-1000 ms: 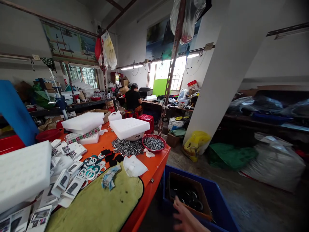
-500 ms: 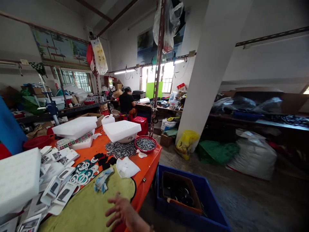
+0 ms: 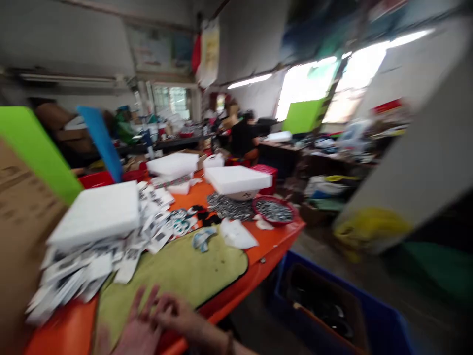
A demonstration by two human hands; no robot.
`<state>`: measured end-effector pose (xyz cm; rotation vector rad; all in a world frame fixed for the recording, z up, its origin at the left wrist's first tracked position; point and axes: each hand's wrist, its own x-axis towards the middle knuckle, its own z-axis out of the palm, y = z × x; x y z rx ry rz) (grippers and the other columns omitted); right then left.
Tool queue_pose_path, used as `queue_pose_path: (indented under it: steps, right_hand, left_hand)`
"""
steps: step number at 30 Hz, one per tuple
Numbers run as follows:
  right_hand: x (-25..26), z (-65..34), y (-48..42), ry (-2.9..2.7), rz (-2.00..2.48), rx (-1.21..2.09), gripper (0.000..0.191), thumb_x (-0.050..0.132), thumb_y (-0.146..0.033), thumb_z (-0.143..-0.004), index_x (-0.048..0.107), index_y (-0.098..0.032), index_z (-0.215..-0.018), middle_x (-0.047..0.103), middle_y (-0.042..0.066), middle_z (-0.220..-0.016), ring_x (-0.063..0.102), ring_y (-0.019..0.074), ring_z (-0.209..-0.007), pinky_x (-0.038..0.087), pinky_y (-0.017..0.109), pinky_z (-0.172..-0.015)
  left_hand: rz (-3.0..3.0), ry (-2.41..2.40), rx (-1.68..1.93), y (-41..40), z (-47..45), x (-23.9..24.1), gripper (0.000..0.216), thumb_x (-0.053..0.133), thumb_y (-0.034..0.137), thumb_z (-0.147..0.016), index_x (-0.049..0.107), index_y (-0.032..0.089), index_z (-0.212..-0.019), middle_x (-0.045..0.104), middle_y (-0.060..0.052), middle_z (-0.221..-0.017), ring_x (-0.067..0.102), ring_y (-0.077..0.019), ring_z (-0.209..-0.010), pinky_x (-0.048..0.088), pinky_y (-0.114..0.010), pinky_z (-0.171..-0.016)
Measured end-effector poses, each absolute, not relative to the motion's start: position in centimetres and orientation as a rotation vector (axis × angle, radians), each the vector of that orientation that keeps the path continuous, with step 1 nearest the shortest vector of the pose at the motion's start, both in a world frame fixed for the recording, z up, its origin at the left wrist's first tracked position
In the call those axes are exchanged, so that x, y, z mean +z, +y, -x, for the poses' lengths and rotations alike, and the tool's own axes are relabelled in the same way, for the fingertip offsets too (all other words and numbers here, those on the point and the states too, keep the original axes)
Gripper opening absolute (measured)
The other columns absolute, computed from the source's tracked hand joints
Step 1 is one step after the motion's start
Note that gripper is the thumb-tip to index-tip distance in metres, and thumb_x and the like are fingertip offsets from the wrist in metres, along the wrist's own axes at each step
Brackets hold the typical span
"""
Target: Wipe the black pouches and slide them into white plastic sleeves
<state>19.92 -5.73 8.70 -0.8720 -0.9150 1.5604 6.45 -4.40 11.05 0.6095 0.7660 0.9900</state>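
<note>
The person's left hand has its fingers spread wide; the right hand is partly curled across it, and blur hides whether that grip holds anything. The step appears to be the 2 hands meeting over the olive-green padded mat; any pick-up would call for parting them. The mat lies on the orange-covered surface, near flat white printed packets and a round red basket of small metal parts. Beyond, 1 co-worker in black is near a bright window.
</note>
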Motion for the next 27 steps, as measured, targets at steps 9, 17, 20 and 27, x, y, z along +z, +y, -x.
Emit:
queue_pose_path:
  steps: [9, 17, 20, 27]
  right_hand:
    - [9.9, -20.0, -6.9, -0.761, 0.862, 1.710, 0.039, 0.080, -0.048, -0.065, 0.067, -0.018, -0.085, 0.070, 0.002, -0.087, 0.060, 0.0183, -0.088, 0.041, 0.036, -0.092]
    - [9.9, -19.6, -6.9, -0.667, 0.965, 1.663, 0.038, 0.075, -0.053, -0.068, 0.064, -0.017, -0.073, 0.065, 0.001, -0.073, 0.057, 0.0152, -0.074, 0.042, 0.032, -0.079]
    - [9.2, -19.7, -6.8, -0.651, 1.041, 1.651, 0.038, 0.079, -0.049, -0.064, 0.063, -0.016, -0.070, 0.060, -0.002, -0.062, 0.052, 0.0127, -0.066, 0.040, 0.029, -0.072]
    - [8.4, -19.4, -6.7, -0.678, 1.036, 1.693, 0.037, 0.080, -0.048, -0.063, 0.063, -0.015, -0.065, 0.063, 0.000, -0.066, 0.055, 0.0147, -0.071, 0.041, 0.031, -0.076]
  left_hand:
    - [-0.238, 0.393, 1.026, -4.7, -7.7, 15.2, 0.069, 0.035, 0.070, -0.084, 0.054, 0.023, -0.130, 0.038, -0.010, -0.150, 0.031, -0.0375, -0.139, 0.022, -0.062, -0.111]
    - [-0.281, 0.404, 1.007, -5.7, -8.1, 15.2, 0.076, 0.036, 0.075, -0.081, 0.054, 0.021, -0.131, 0.042, -0.012, -0.147, 0.038, -0.0342, -0.135, 0.025, -0.053, -0.113]
    - [-0.308, 0.398, 1.012, -6.1, -8.4, 15.0, 0.079, 0.039, 0.075, -0.080, 0.052, 0.019, -0.133, 0.042, -0.015, -0.146, 0.038, -0.0336, -0.135, 0.023, -0.052, -0.114]
    - [-0.255, 0.447, 1.015, -5.5, -8.4, 14.1, 0.066, 0.040, 0.066, -0.086, 0.051, 0.021, -0.134, 0.042, -0.013, -0.147, 0.038, -0.0317, -0.135, 0.026, -0.052, -0.113]
